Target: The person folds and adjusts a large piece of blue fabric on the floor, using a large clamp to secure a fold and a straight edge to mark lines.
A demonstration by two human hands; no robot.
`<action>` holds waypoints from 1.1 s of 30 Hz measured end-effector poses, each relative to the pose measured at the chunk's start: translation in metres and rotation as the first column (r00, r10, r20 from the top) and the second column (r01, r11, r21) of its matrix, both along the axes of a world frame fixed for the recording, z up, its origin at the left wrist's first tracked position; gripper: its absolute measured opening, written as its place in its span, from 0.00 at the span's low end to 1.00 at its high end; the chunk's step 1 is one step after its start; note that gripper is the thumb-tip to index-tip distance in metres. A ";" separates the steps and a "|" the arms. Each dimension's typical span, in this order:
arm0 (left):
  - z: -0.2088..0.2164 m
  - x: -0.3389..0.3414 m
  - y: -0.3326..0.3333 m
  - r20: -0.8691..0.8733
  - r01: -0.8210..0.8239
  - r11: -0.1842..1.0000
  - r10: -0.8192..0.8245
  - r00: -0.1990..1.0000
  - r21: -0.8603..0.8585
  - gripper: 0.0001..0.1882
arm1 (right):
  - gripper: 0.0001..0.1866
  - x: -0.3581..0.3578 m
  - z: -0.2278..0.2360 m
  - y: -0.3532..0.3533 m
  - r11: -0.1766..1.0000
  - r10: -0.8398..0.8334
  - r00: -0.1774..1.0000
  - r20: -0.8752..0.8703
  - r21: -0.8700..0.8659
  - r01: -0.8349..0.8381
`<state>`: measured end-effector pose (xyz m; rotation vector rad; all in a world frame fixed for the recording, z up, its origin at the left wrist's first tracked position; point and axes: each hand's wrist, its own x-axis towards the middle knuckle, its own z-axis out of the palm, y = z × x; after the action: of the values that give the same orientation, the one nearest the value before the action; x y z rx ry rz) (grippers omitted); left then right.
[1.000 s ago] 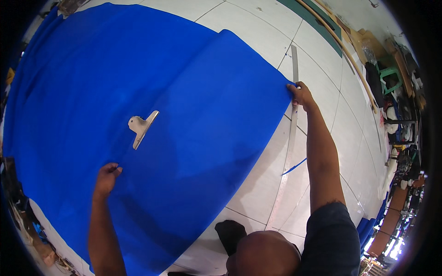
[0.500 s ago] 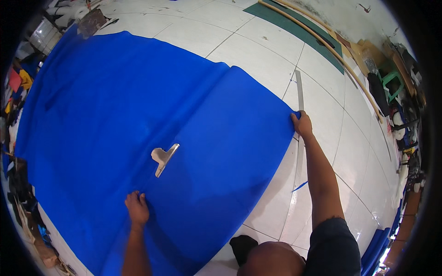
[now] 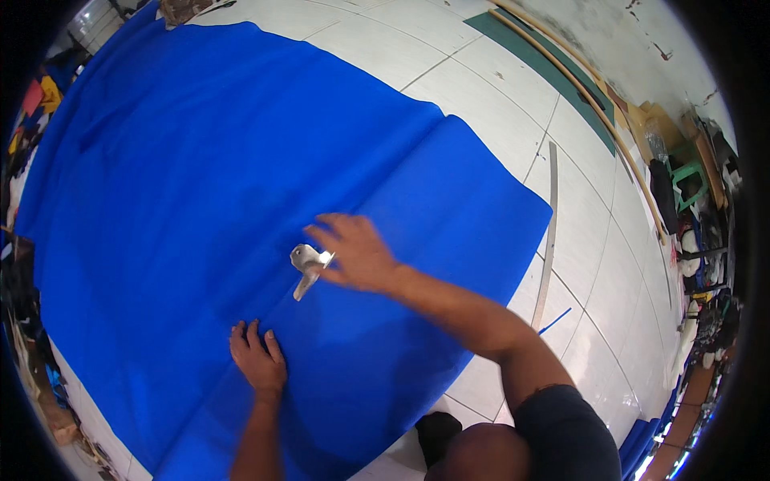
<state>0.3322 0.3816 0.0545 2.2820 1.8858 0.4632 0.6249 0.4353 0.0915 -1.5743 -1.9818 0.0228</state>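
Observation:
A large blue cloth (image 3: 200,160) is spread over the tiled floor, with a fold ridge running diagonally across it. Near its middle lies a shiny metal bulldog clip (image 3: 305,258). My right hand (image 3: 358,252) is over the clip's right side, fingers spread and partly hiding it; whether it touches the clip I cannot tell. Below and left of the clip, my left hand (image 3: 258,356) rests on the cloth by the fold, its fingers extended and apart.
A long metal ruler (image 3: 550,232) lies on the white tiles past the cloth's right edge, beside a thin blue strip (image 3: 555,321). Farther right are a green sheet (image 3: 553,76), long wooden poles (image 3: 597,108) and a green stool (image 3: 688,184). Clutter lines both sides.
My right hand has let go of the cloth's right corner and come left to the clip. My left hand now lies flatter, its fingers more spread. The view has shifted slightly.

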 end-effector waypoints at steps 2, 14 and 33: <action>-0.003 -0.004 -0.002 0.017 0.000 1.000 0.000 1.000 -0.018 0.20 | 0.25 -0.037 -0.010 0.014 0.998 0.050 0.998 0.030 -0.032 -0.049; 0.004 -0.004 0.003 0.085 0.037 0.999 -0.037 0.996 0.007 0.22 | 0.09 -0.058 -0.021 0.063 0.907 0.103 0.989 0.105 -0.418 -0.050; 0.037 -0.084 0.014 0.427 0.130 0.992 -0.120 0.896 0.007 0.15 | 0.34 0.043 0.017 -0.360 0.443 -0.885 0.306 -0.350 -0.836 0.323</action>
<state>0.2480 0.3958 0.0912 2.0545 1.5112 0.8402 0.6676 0.0754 0.1086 -2.1813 -0.4589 0.9927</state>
